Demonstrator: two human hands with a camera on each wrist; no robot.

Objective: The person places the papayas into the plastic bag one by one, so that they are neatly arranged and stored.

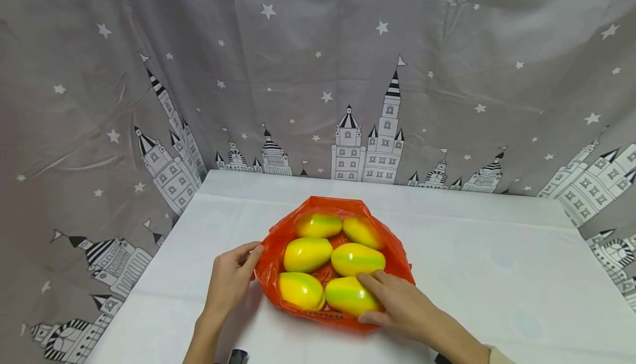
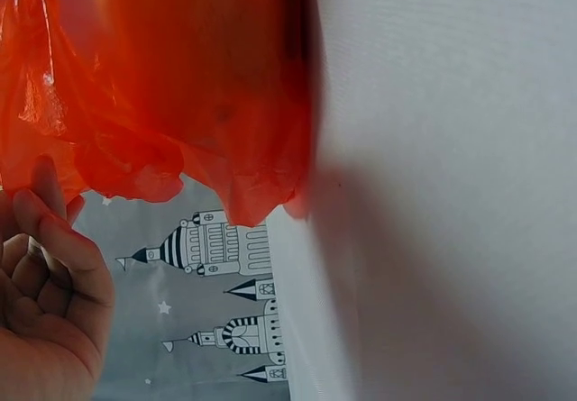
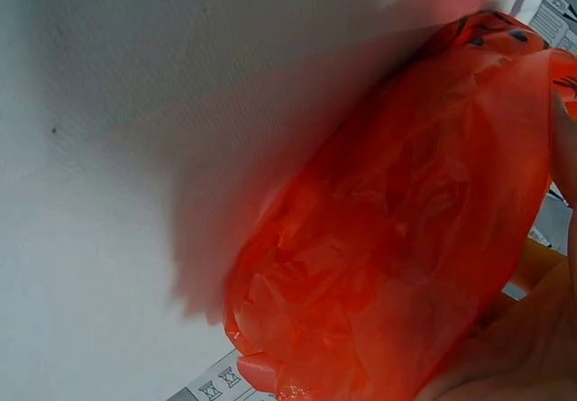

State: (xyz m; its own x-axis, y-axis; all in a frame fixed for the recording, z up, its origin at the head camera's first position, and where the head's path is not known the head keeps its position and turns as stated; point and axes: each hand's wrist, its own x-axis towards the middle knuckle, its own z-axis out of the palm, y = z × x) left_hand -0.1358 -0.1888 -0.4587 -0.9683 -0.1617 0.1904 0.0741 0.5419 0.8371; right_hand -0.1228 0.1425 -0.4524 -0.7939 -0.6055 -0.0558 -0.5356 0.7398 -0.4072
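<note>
A red plastic bag [image 1: 392,242] lies with its mouth spread wide on the white table. Inside it sit several glossy yellow-green mangoes [image 1: 308,254] in loose rows. At the bag's left side my left hand [image 1: 231,273] pinches the rim between thumb and fingers; the left wrist view shows the fingers [image 2: 54,230] against the red film. Reaching over the right rim, my right hand [image 1: 404,303] grips the right end of the front right mango [image 1: 348,296], fingers on top and thumb at its near side. In the right wrist view, the bag's wall [image 3: 388,230] covers the mango.
A white cloth covers the table [image 1: 487,264]. Behind and to the sides hangs a grey curtain [image 1: 298,38] printed with castles and stars. A small black object [image 1: 238,356] shows at the bottom edge, close to the left wrist.
</note>
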